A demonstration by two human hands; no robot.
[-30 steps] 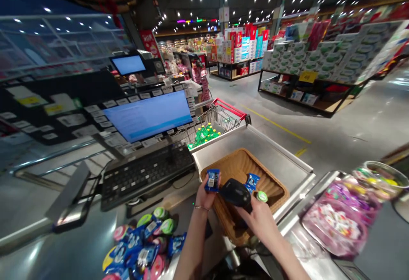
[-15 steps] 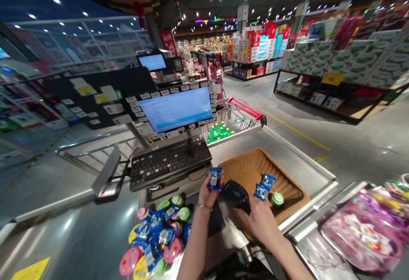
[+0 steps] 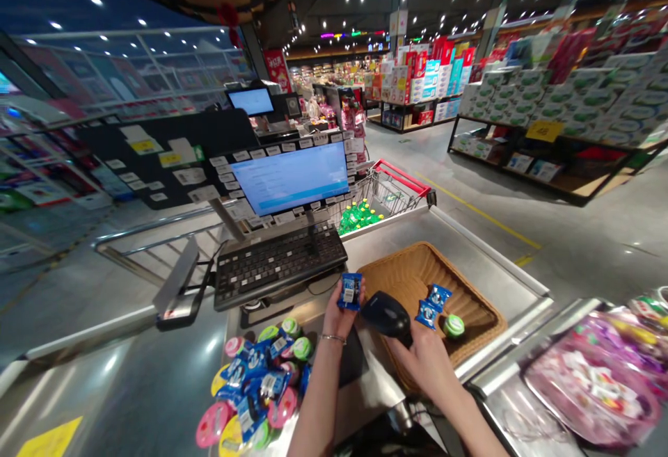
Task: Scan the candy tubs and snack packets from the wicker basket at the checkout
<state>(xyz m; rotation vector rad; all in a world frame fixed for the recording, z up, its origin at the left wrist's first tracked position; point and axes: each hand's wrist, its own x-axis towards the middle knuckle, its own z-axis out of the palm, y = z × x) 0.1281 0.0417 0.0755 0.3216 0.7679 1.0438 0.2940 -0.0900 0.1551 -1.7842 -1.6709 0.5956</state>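
Observation:
A small blue packet [image 3: 350, 291] with a white barcode label facing up is held in my left hand [image 3: 337, 321]. My right hand [image 3: 425, 353] grips a black handheld barcode scanner [image 3: 386, 314], its head close to the packet and pointing at it. Beyond the scanner lies a brown wicker basket [image 3: 399, 262], holding two blue packets [image 3: 433, 306] and a green-lidded round tub [image 3: 454, 325]. To the left of my left forearm is a pile of blue packets [image 3: 255, 363] mixed with pink, yellow and green round containers [image 3: 213, 423].
A black keyboard [image 3: 279, 262] and a lit monitor [image 3: 292, 177] stand behind the pile. A cart [image 3: 401, 177] with green bottles [image 3: 360, 217] is past the metal counter [image 3: 401, 224]. Pink packages [image 3: 589, 380] sit at the right. A card terminal [image 3: 180, 304] stands left.
Almost nothing differs. The camera view has shifted very slightly, while both hands keep the packet and scanner in nearly the same place.

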